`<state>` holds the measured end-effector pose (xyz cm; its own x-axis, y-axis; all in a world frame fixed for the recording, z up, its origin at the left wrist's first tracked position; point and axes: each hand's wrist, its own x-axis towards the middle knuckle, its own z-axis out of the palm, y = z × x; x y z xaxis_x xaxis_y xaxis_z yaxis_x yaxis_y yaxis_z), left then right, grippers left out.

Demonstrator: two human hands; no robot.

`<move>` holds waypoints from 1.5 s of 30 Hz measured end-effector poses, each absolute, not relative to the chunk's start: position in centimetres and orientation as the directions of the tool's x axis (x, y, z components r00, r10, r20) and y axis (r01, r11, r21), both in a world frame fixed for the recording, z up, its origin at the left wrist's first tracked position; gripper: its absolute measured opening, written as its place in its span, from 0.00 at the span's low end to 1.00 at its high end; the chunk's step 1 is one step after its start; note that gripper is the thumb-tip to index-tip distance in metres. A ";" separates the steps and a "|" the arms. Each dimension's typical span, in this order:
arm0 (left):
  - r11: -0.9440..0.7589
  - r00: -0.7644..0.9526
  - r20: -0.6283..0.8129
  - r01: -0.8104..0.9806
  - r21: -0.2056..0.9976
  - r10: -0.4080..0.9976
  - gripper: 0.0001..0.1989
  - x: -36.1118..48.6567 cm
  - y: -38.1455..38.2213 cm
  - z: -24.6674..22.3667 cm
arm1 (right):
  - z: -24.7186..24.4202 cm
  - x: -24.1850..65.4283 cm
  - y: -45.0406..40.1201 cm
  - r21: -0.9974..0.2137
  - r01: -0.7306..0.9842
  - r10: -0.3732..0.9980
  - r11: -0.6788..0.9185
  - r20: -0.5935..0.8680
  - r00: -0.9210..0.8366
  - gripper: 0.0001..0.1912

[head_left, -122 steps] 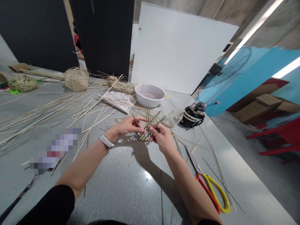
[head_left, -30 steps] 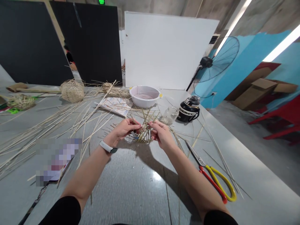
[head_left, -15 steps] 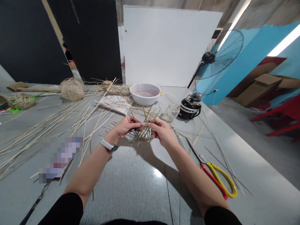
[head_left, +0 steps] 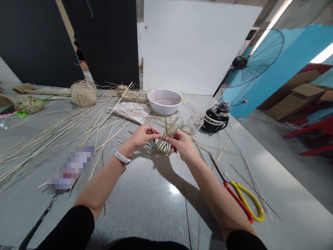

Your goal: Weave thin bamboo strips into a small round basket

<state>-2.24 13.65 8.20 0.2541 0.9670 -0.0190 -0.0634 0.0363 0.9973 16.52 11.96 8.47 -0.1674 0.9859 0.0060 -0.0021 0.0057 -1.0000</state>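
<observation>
Turned slightly since the earlier frame, the head view now places the bowl and bottle a little higher and further right, while the 2 hands stay close together over the work. Between them, at the middle of the view, is a half-woven basket (head_left: 162, 147), its pale strips fanning upward from a curved woven section. It sits low over a grey table (head_left: 156, 211), though I cannot tell whether it touches the surface.

The left hand (head_left: 143, 136), with a white smartwatch (head_left: 121, 157) on its wrist, closes its fingertips (head_left: 157, 133) on strips at the basket's left side. The right hand (head_left: 182, 146) curls its fingers (head_left: 168, 139) and pinches strips at the right side. Just below the left fingers is a small metal-and-blue object (head_left: 153, 144), too small to name.

Loose pale strips (head_left: 65, 139) spread across the table to the left. Beyond the hands are a printed paper sheet (head_left: 128, 111), a white plastic basin (head_left: 164, 101) holding pinkish liquid, a clear glass jar (head_left: 194, 124) and a black bottle (head_left: 215, 118) marked ENERGY. Red-and-yellow-handled scissors (head_left: 240, 199) lie to the right, their blades pointing toward the right hand. Round woven pieces (head_left: 83, 93) stand further left.
</observation>
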 end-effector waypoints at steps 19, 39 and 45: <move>-0.063 0.262 0.070 -0.036 0.997 0.963 0.11 -2.2 13.1 8.9 | 8.5 16.9 12.2 -1.000 -0.015 0.990 -0.006 -0.004 -0.142 0.18; 0.013 0.326 0.001 -0.041 0.999 0.945 0.13 -2.1 13.6 7.9 | 8.6 16.7 12.1 -1.000 -0.016 0.990 -0.006 -0.004 -0.140 0.18; 0.083 0.325 -0.048 -0.097 0.992 0.944 0.11 -2.1 13.8 7.7 | 8.6 16.3 11.7 -0.999 -0.006 0.992 0.052 0.052 -0.116 0.17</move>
<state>-2.08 13.82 7.66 0.3252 0.9444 -0.0478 -0.0966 0.0835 0.9918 16.33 11.70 8.65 -0.1157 0.9919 0.0524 -0.0057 0.0521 -0.9986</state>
